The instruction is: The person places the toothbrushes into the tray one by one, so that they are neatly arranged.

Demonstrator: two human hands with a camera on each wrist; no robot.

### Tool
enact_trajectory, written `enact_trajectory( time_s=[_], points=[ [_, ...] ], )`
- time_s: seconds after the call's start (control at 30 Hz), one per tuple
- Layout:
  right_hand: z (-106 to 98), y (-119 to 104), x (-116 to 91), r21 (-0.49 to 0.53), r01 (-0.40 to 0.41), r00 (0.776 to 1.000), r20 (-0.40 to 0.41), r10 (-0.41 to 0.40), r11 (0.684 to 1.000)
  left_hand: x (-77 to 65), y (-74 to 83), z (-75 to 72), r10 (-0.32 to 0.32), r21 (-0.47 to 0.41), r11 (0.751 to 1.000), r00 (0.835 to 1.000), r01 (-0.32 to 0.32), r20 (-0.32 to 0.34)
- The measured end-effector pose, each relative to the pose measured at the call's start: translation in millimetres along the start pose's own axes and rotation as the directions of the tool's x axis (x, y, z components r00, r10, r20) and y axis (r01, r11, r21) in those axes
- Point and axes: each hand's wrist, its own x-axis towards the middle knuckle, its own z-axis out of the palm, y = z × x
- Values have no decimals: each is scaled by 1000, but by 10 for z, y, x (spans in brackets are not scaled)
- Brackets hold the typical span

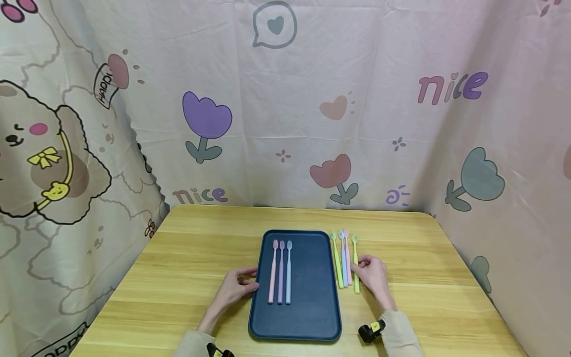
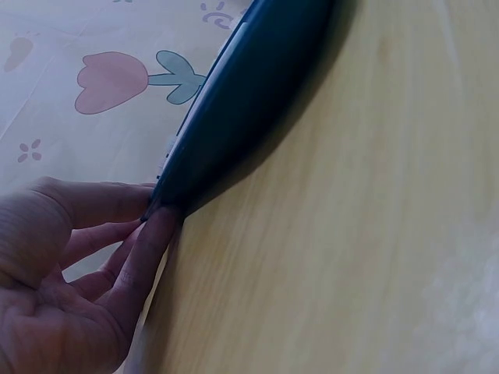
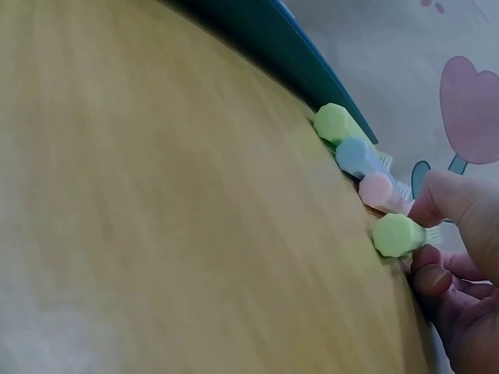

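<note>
A dark blue tray (image 1: 308, 297) lies on the wooden table, its left rim pinched between the thumb and fingers of my left hand (image 1: 234, 288). On the tray a pink toothbrush (image 1: 272, 272), a purple toothbrush (image 1: 280, 272) and a light blue toothbrush (image 1: 288, 272) lie side by side, heads away from me. Right of the tray, my right hand (image 1: 373, 276) pinches the rightmost green toothbrush (image 3: 396, 235) by its handle. Between it and the tray lie another green toothbrush (image 1: 337, 263), a blue toothbrush (image 3: 359, 158) and a pink toothbrush (image 3: 378, 191).
Wooden tabletop (image 1: 192, 248) extends on both sides of the tray. Behind the table hangs a printed curtain (image 1: 267, 124) with flowers, and another printed sheet (image 1: 120, 238) hangs along the left. A black wrist camera (image 1: 371, 331) sits by the right sleeve.
</note>
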Motion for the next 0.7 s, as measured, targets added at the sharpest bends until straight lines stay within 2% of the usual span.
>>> enact_trajectory(
  time_s=[0.2,0.47,0.7],
  points=[
    [3,6,-5,38,-25,1000,16,24,999,11,8,3,-70,3,998,997,70,-7],
    [-30,3,-30,116,-50,998,37,46,992,8,12,2,-61,2,998,998,61,-8],
    [-62,15,-58,234,-108,992,93,88,966,19,-3,9,-68,1,998,998,68,-7]
  ],
)
